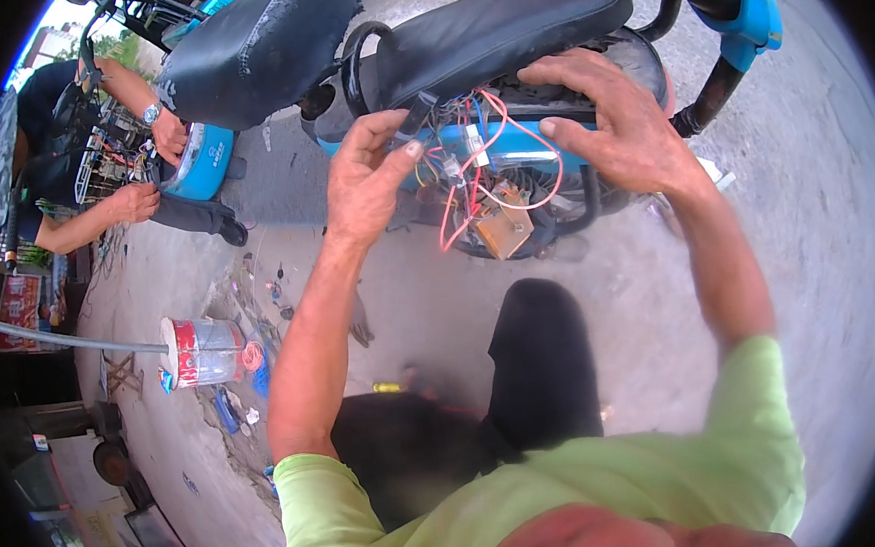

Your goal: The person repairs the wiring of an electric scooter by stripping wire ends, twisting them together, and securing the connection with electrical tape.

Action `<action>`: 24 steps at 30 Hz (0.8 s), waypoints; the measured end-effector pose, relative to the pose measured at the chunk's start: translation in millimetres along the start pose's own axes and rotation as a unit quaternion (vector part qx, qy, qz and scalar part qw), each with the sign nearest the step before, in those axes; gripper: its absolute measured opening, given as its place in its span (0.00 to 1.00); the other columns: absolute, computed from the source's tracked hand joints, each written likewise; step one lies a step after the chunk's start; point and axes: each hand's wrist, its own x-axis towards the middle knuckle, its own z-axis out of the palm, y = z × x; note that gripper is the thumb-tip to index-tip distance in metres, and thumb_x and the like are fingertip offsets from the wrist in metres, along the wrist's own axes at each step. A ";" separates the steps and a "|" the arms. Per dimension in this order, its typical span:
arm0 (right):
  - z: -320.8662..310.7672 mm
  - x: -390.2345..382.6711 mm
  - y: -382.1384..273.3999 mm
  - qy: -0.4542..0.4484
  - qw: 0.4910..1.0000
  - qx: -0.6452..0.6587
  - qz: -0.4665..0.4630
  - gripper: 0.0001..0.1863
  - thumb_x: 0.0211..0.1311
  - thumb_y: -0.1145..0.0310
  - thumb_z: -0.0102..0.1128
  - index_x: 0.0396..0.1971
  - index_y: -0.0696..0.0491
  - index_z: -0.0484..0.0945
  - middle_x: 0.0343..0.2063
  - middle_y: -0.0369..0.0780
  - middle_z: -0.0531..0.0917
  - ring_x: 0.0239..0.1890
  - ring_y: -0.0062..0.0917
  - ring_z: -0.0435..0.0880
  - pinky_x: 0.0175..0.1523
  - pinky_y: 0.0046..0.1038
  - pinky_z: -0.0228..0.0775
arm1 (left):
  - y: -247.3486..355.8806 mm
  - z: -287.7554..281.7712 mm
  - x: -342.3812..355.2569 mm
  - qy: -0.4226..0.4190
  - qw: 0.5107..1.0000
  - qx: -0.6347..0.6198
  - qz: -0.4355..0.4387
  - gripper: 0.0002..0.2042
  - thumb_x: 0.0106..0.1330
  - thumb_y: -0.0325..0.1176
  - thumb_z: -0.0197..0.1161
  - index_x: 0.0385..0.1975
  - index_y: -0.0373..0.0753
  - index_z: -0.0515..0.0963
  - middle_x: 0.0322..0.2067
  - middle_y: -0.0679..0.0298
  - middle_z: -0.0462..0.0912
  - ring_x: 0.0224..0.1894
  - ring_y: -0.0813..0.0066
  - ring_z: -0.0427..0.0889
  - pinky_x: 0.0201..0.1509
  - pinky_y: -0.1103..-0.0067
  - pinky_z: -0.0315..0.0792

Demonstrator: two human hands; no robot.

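In front of me stands a blue electric scooter (540,155) with a long black seat (507,24). My left hand (364,178) pinches a short black cylindrical piece (416,116) between thumb and fingers, just under the seat's near edge. My right hand (629,126) is open, fingers spread toward the seat's lower edge; whether its fingertips touch there I cannot tell. Between my hands hang red, pink and yellow wires (494,130) with a white connector (476,145). Below the wires a brown, board-like square (504,225) dangles beside the scooter's side.
At left another person's hands (136,202) work at wiring near a second blue scooter (207,162). A red and white bucket (205,350) stands on the concrete at left, with small parts scattered near it. A yellow-handled tool (388,387) lies by my leg.
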 end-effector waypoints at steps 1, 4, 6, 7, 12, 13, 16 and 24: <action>-0.7 0.3 -1.7 -0.015 1.000 0.000 0.009 0.26 0.62 0.59 0.64 0.59 0.54 0.81 0.61 0.48 0.79 0.67 0.42 0.75 0.73 0.39 0.64 | 1.1 -0.4 -2.9 0.015 1.000 -0.005 0.009 0.18 0.70 0.23 0.66 0.58 0.33 0.75 0.53 0.54 0.86 0.53 0.74 0.84 0.59 0.77 0.78; 1.8 -0.3 -5.3 -0.008 1.000 -0.016 0.020 0.26 0.61 0.60 0.65 0.58 0.54 0.81 0.59 0.47 0.81 0.66 0.41 0.76 0.72 0.39 0.65 | 6.4 -1.2 -10.2 0.050 0.999 -0.009 0.009 0.17 0.70 0.24 0.66 0.57 0.32 0.74 0.51 0.52 0.86 0.52 0.72 0.85 0.56 0.76 0.80; 7.5 -0.8 -0.9 0.025 0.999 -0.034 -0.001 0.24 0.59 0.62 0.66 0.55 0.54 0.83 0.55 0.46 0.83 0.62 0.40 0.78 0.69 0.38 0.68 | 10.2 -1.9 -8.7 0.067 0.998 -0.012 0.000 0.17 0.70 0.24 0.66 0.57 0.31 0.74 0.50 0.52 0.86 0.51 0.71 0.85 0.55 0.75 0.81; 10.4 -0.2 0.6 0.056 0.997 -0.048 -0.024 0.22 0.56 0.64 0.66 0.52 0.53 0.84 0.52 0.45 0.85 0.59 0.39 0.81 0.66 0.38 0.72 | 15.1 -3.5 -8.3 0.054 0.998 0.003 0.023 0.17 0.70 0.24 0.66 0.57 0.31 0.74 0.50 0.51 0.86 0.51 0.70 0.86 0.54 0.75 0.81; 12.9 2.3 0.9 0.073 0.996 -0.035 -0.031 0.22 0.55 0.65 0.66 0.52 0.53 0.84 0.52 0.45 0.85 0.58 0.39 0.81 0.66 0.38 0.72 | 32.5 -1.5 4.7 0.028 0.997 0.021 0.063 0.17 0.69 0.23 0.66 0.57 0.31 0.74 0.51 0.51 0.86 0.52 0.70 0.85 0.53 0.77 0.81; 13.8 2.4 -1.2 0.075 0.996 -0.038 -0.025 0.23 0.55 0.66 0.66 0.52 0.53 0.84 0.52 0.45 0.85 0.58 0.39 0.81 0.65 0.38 0.72 | 30.2 -2.4 6.8 0.026 0.997 0.024 0.069 0.17 0.69 0.23 0.67 0.56 0.32 0.75 0.50 0.54 0.86 0.51 0.73 0.84 0.55 0.77 0.78; 16.5 7.4 -4.0 0.073 0.996 -0.047 -0.010 0.22 0.54 0.67 0.67 0.52 0.53 0.85 0.51 0.45 0.85 0.57 0.39 0.82 0.65 0.38 0.73 | 14.5 -9.8 19.3 0.030 0.988 0.097 0.115 0.17 0.66 0.23 0.69 0.54 0.34 0.78 0.49 0.60 0.86 0.49 0.76 0.84 0.54 0.78 0.76; 18.2 11.7 -14.3 0.034 0.994 -0.030 0.104 0.19 0.58 0.67 0.68 0.50 0.54 0.86 0.52 0.44 0.85 0.57 0.36 0.83 0.65 0.35 0.73 | -25.7 -15.1 31.0 0.058 0.962 0.129 0.236 0.19 0.60 0.24 0.73 0.51 0.36 0.80 0.47 0.60 0.84 0.42 0.75 0.82 0.46 0.77 0.77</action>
